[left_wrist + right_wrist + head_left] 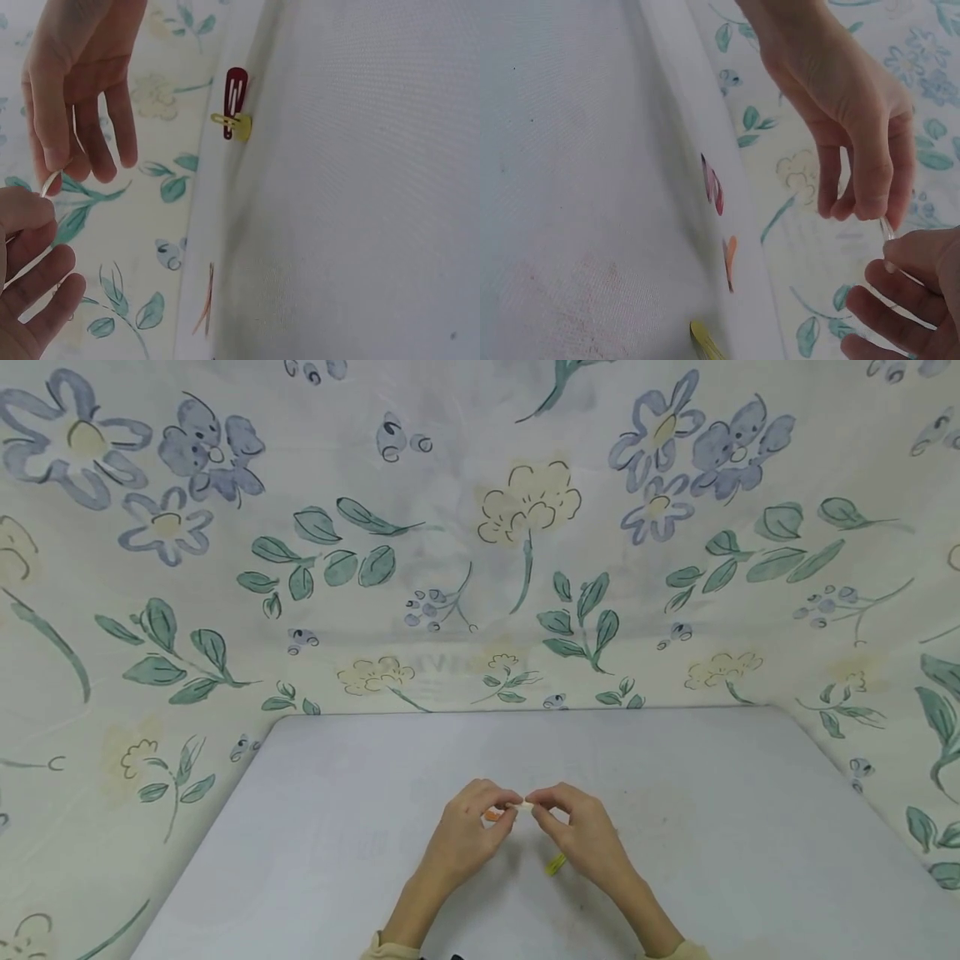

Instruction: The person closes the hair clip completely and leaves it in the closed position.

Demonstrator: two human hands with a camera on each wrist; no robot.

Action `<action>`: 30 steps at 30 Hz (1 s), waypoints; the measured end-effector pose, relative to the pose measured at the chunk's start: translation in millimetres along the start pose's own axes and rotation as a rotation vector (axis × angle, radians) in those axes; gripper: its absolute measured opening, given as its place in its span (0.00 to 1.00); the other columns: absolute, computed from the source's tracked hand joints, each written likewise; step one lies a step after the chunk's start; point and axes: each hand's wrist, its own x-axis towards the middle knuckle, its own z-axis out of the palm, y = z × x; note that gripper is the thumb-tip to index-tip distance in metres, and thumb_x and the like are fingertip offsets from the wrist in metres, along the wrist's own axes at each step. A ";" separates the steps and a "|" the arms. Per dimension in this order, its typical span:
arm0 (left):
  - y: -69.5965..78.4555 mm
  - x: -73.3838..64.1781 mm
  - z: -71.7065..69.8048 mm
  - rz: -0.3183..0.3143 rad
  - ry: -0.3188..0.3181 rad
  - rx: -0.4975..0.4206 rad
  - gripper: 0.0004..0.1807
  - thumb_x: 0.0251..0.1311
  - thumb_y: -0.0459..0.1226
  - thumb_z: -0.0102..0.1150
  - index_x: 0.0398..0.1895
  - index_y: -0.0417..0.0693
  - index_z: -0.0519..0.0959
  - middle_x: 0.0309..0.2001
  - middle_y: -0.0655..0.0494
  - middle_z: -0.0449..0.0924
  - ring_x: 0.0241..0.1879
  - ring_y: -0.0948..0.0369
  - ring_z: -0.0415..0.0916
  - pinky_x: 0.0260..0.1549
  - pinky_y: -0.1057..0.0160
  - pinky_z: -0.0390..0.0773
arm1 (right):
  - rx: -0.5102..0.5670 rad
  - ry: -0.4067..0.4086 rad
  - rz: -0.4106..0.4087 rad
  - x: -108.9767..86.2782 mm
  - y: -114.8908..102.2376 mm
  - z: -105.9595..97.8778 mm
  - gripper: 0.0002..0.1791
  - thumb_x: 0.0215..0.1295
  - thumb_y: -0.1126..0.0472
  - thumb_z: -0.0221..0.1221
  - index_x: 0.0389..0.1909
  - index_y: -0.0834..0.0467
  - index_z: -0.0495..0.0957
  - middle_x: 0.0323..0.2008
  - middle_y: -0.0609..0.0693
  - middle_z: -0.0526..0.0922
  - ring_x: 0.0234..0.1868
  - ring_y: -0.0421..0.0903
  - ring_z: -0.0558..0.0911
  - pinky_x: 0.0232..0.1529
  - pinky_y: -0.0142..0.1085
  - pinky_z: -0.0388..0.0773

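Observation:
Both hands meet above the table and pinch a slim, pale hair clip between them. My left hand holds one end between thumb and index finger, and my right hand has the other end the same way. Up close in the left wrist view, the pale clip looks narrow and slightly curved. Fingertips cover much of it. The remaining fingers of both hands are spread loosely away from it.
On the white table lie a yellow hair clip near the right wrist and an orange clip partly behind the left fingers. A dark red snap clip shows in the wrist views. Flowered cloth surrounds the table.

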 end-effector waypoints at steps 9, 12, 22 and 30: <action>-7.1 1.3 0.1 0.056 0.034 0.014 0.11 0.50 0.27 0.70 0.35 0.48 0.84 0.30 0.63 0.79 0.34 0.67 0.75 0.33 0.65 0.79 | -0.077 0.038 -0.078 -0.1 1.0 1.6 0.11 0.57 0.66 0.69 0.40 0.53 0.85 0.33 0.39 0.83 0.38 0.38 0.81 0.43 0.45 0.81; -10.0 0.7 -0.4 0.047 0.031 0.020 0.11 0.50 0.27 0.70 0.36 0.49 0.84 0.31 0.64 0.79 0.34 0.67 0.75 0.32 0.64 0.79 | -0.128 0.053 -0.131 0.9 2.3 4.6 0.12 0.56 0.66 0.70 0.41 0.54 0.85 0.33 0.40 0.83 0.38 0.38 0.81 0.42 0.40 0.81; -20.3 0.8 -3.1 -0.011 0.011 0.088 0.09 0.52 0.27 0.69 0.35 0.47 0.84 0.31 0.61 0.81 0.34 0.64 0.77 0.35 0.65 0.78 | -0.322 0.056 -0.200 9.4 8.8 21.7 0.11 0.58 0.62 0.70 0.42 0.54 0.85 0.34 0.43 0.83 0.38 0.43 0.84 0.35 0.33 0.80; -24.0 -2.7 -1.1 -0.109 -0.054 0.099 0.07 0.53 0.29 0.69 0.34 0.48 0.85 0.30 0.62 0.81 0.35 0.63 0.77 0.35 0.65 0.78 | -0.351 0.031 -0.221 10.1 11.9 27.7 0.08 0.58 0.63 0.70 0.39 0.56 0.86 0.34 0.44 0.83 0.34 0.44 0.82 0.31 0.30 0.79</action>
